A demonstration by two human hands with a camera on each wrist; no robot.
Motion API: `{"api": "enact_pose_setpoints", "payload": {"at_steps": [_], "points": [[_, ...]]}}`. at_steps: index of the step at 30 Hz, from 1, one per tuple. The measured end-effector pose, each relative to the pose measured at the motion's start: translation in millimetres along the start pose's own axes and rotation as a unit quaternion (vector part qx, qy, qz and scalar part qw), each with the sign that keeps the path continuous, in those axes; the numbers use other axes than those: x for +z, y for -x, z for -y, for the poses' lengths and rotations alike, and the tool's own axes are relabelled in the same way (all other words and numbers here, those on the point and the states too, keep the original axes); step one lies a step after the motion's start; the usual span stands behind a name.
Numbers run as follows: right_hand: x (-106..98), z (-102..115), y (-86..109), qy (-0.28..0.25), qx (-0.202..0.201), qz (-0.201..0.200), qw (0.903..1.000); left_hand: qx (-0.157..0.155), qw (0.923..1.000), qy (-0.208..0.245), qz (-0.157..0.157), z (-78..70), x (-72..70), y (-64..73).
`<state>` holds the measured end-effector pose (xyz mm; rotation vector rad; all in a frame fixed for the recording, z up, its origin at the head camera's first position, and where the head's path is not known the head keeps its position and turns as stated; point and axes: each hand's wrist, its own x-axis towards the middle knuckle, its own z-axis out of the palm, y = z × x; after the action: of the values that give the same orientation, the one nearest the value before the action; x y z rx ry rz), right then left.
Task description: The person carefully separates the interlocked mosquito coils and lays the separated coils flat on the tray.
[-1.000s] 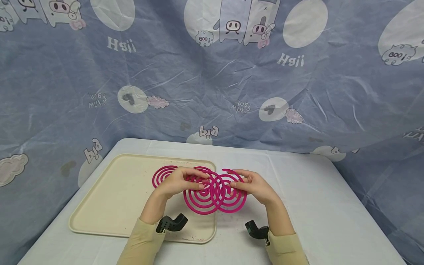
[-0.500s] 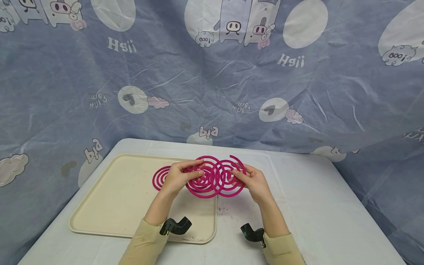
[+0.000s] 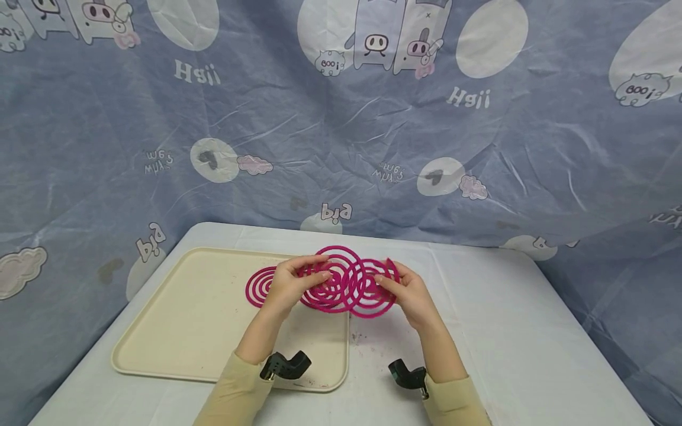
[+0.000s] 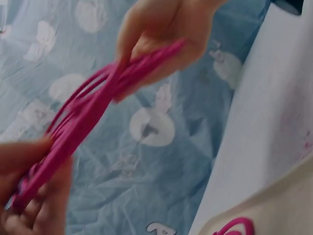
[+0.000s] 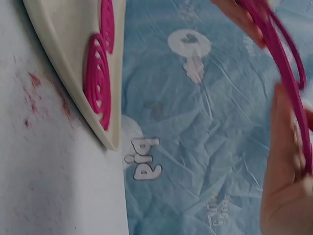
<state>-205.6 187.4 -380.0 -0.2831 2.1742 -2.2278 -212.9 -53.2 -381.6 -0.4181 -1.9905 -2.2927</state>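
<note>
Between my hands, above the tray's right edge, are two overlapping pink mosquito coils. My left hand (image 3: 290, 285) pinches the left mosquito coil (image 3: 337, 247) near its middle, thumb on the near face. My right hand (image 3: 411, 293) grips the right mosquito coil (image 3: 367, 316) from its right side in the same way. Seen edge-on in the left wrist view, the held coils (image 4: 80, 125) lie close together at a slight angle, their turns still meshed where they overlap. Fingers behind the spirals are partly hidden.
A cream tray (image 3: 176, 313) lies on the left of the white table (image 3: 511, 331). Pink coils (image 5: 98, 83) rest in the tray, partly hidden by my left hand in the head view. Pink crumbs dot the cloth beside it. A patterned blue curtain (image 3: 330, 130) hangs behind.
Both hands have lifted the coils upward, away from the near side. Over the last half second the right coil has tilted and sits slightly lower against the left one.
</note>
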Motion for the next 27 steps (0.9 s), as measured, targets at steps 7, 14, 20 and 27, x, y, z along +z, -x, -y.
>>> {"api": "enact_pose_setpoints", "payload": {"at_steps": [7,14,20,27], "points": [[-10.9,2.6,2.9,0.085,0.031,0.114,0.9893,-0.01,0.9745,-0.087,0.207,-0.9,-15.9,0.2],[-5.2,1.6,2.3,0.058,0.012,0.067,0.996,-0.007,0.9854,-0.077,0.152,-1.6,-12.7,0.4],[6.4,2.7,1.0,-0.007,0.002,-0.055,0.9985,-0.014,0.999,-0.034,0.027,-1.9,-4.7,0.1],[14.0,4.2,1.2,-0.088,-0.006,-0.112,0.9898,-0.013,0.9981,-0.003,-0.06,-3.6,0.4,0.5]]}}
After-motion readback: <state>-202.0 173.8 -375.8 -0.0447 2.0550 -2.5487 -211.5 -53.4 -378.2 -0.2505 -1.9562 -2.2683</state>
